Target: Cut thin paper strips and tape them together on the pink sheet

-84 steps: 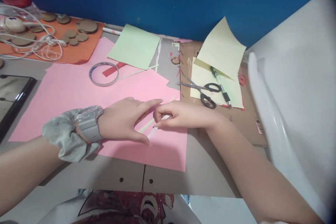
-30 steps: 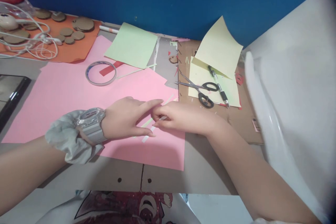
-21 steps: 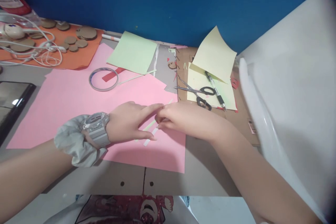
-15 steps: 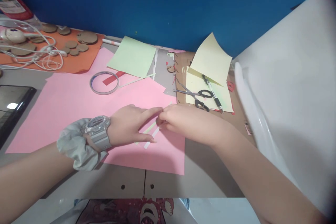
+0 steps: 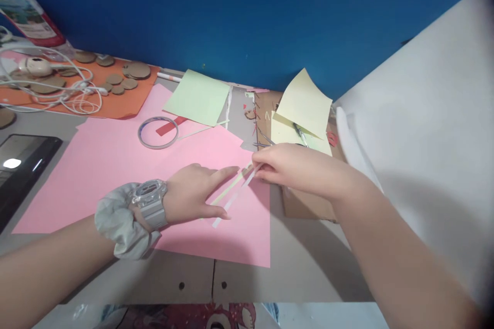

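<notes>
Along the back: a blue wall point(image 5: 247, 15), rising past the far edge of the desk point(image 5: 162, 272).
Pink paper point(image 5: 247, 236): spread flat over the middle of the desk.
Right hand point(image 5: 287, 164): arm slanting up from the lower right, wrist bent so the hand points left, back upward; thumb and index fingers pinch the upper end of the white strip point(image 5: 249, 180), the rest curled in.
Left hand point(image 5: 191, 193): arm coming in from the lower left, palm down on the pink paper; fingers spread, index stretched toward the upper end of the yellow strip point(image 5: 227, 192), thumb held apart, its tip by the white strip.
Orange paper point(image 5: 142, 100): far left, bearing cardboard discs point(image 5: 136, 70) and tangled earphones point(image 5: 87, 92).
Cardboard point(image 5: 311, 205): right of the pink paper, partly hidden by the right arm.
Green note point(image 5: 196, 97): over the pink paper's far edge.
Yellow notes point(image 5: 306, 103): on the cardboard, the upper one curling upward.
Tape roll point(image 5: 140, 133): lying flat, left of the green note's near edge.
Wrist: a grey watch point(image 5: 148, 203) and pale scrunchie point(image 5: 121, 223), on the left.
White strip: slanting, lower end over the pink paper, middle blurred.
Yellow strip: on the pink paper, just left of the white strip, nearly parallel.
</notes>
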`<state>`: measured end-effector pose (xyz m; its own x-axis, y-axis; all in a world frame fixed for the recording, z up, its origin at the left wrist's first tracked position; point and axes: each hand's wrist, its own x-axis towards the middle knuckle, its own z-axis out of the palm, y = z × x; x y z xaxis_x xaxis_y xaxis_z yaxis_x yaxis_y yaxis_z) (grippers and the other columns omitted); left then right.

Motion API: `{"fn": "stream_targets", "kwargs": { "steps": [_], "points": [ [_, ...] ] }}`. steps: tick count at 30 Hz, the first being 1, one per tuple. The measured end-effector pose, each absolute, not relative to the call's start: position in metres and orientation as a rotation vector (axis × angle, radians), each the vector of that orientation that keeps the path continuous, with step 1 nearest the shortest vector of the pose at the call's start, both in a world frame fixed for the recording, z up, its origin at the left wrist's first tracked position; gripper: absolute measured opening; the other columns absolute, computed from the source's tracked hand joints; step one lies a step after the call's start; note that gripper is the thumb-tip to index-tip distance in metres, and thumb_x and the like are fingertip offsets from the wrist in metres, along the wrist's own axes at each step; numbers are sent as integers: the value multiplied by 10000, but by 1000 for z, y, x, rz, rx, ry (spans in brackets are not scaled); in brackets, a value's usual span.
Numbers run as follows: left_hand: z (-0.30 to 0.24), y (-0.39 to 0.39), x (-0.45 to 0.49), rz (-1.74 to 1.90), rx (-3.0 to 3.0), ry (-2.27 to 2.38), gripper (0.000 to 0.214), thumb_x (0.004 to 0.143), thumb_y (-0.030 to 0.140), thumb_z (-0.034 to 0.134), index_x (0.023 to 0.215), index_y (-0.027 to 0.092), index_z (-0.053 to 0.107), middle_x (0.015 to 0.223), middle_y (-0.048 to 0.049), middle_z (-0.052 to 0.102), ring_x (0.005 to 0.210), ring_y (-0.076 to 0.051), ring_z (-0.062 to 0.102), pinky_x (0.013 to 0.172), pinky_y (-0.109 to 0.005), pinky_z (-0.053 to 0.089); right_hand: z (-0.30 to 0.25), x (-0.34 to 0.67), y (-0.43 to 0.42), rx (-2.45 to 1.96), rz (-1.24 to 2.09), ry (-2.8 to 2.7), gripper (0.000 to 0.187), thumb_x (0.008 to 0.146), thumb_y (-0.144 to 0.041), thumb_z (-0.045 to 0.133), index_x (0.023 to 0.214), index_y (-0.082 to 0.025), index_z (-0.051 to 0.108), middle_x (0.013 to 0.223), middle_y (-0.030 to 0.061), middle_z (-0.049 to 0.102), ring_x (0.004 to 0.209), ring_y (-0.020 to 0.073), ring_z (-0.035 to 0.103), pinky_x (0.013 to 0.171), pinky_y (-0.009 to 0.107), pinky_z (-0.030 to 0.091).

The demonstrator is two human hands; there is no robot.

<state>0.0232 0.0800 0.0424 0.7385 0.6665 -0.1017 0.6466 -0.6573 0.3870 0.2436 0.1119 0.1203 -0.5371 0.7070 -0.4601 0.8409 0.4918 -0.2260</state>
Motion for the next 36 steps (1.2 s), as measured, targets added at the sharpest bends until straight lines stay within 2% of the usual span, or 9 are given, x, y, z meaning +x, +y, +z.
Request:
{"fn": "stream_targets", "kwargs": {
  "steps": [8,13,16,24,31,36],
  "points": [
    [43,79,24,87,2499,1017,813,754,716,488,1369,209,329,855,-42,678,742,-259,635,614,-318,378,119,260,114,1335,-1056,2418,214,872,-371,457,848,-213,599,800,16,604,666,152,507,555,259,303],
    [42,80,24,105,2489,1003,802,755,713,495,1359,206,347,912,-51,682,772,-268,638,644,-340,393,107,263,109,1315,-1240,2407,185,888,-260,410,859,-210,586,816,8,636,714,155,545,632,265,362],
    [41,80,23,121,2476,972,801,752,713,502,1358,213,345,962,-51,678,798,-269,638,667,-350,401,101,267,106,1358,-1359,2360,168,896,-272,416,857,-211,568,832,2,644,739,158,556,664,274,384],
    [37,79,22,140,2482,988,794,755,699,512,1349,196,359,953,-60,675,809,-267,636,680,-349,405,94,274,103,1325,-1656,2328,301,950,-252,286,817,-194,549,871,32,610,828,166,557,756,299,412],
    [36,78,23,135,2492,1013,792,766,711,484,1354,199,346,889,-43,673,773,-249,634,673,-330,395,85,272,104,1620,-1504,2327,350,944,-445,332,748,-212,504,765,5,572,708,154,530,631,278,402],
    [35,77,23,127,2500,1026,814,758,715,492,1364,197,331,868,-41,666,765,-254,629,666,-332,393,84,268,107,1630,-1287,2463,337,950,-415,351,714,-210,476,718,-26,562,650,128,493,593,262,347]
  ]
}}
